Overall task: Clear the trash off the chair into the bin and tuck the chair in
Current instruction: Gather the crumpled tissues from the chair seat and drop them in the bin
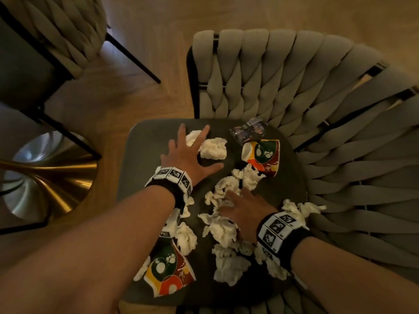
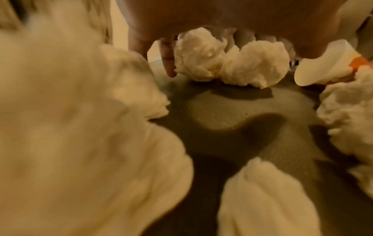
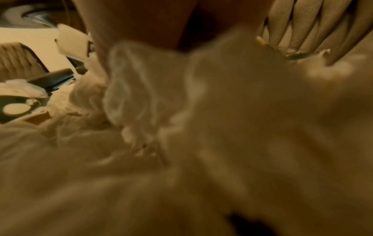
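Your chair [image 1: 317, 109] fills most of the head view, its woven grey back curving round a dark seat [image 1: 147, 141] littered with trash. To its left, a gold pedestal base [image 1: 47, 177] stands on the wooden floor [image 1: 147, 30], and a second woven chair [image 1: 56, 35] sits at the upper left.

On the seat, a printed paper cup [image 1: 169, 270] lies on its side at the near left edge, under your left forearm. A second printed cup [image 1: 263, 156] lies tipped near the backrest, just beside a dark foil wrapper [image 1: 248, 132]. Crumpled white tissues [image 1: 223, 225] are scattered across the middle and right of the seat.

Your left hand [image 1: 188, 157] is spread wide, fingers straight, over two tissue balls [image 1: 214, 148] at the far side of the seat; the left wrist view shows a fingertip [image 2: 170, 70] touching one ball [image 2: 199, 54], nothing gripped. Your right hand [image 1: 244, 209] lies palm down on the tissue heap in the middle, its fingers sunk among the paper. I cannot tell whether it is clasping any; the right wrist view is blurred tissue [image 3: 201, 127].

No bin shows in any view.
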A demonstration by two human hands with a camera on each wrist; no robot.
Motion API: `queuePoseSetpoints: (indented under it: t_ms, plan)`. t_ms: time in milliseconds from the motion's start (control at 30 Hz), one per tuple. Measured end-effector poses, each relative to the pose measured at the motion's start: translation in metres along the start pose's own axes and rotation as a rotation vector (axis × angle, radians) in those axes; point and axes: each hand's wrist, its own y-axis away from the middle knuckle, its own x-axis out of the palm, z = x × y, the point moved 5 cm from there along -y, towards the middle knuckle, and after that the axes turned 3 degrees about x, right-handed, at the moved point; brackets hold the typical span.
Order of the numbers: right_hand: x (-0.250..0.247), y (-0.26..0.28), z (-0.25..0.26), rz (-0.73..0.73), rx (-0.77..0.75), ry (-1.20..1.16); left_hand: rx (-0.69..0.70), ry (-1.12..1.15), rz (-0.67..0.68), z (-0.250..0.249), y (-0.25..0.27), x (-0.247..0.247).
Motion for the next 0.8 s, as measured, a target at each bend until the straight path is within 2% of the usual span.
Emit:
queuePoseSetpoints:
  t_ms: [167, 300, 467, 533, 633, 733, 800]
  plan:
    - [-0.002, 0.004, -0.002, -0.064, -0.032, -0.019, 0.106, -0.132, 0.016, -0.019, -0.024, 0.013]
    - [-0.006, 0.011, -0.002, -0.104, -0.042, -0.028, 0.126, -0.06, 0.055, -0.028, -0.023, 0.002]
    - [-0.012, 0.017, -0.006, -0.101, -0.014, -0.043, 0.149, 0.085, -0.133, -0.014, 0.034, -0.065]
    - [-0.013, 0.016, -0.007, -0.088, 0.002, -0.037, 0.038, 0.085, -0.071, -0.005, 0.069, -0.074]
    - [-0.013, 0.014, -0.009, -0.062, 0.035, -0.032, -0.11, 0.211, 0.121, -0.001, 0.121, -0.043]
    - [-0.014, 0.011, -0.011, -0.047, 0.049, -0.031, -0.044, 0.079, 0.387, -0.01, 0.156, 0.015]
    - [-0.013, 0.008, -0.011, -0.034, 0.049, -0.017, -0.004, -0.04, 0.421, -0.009, 0.162, 0.046]
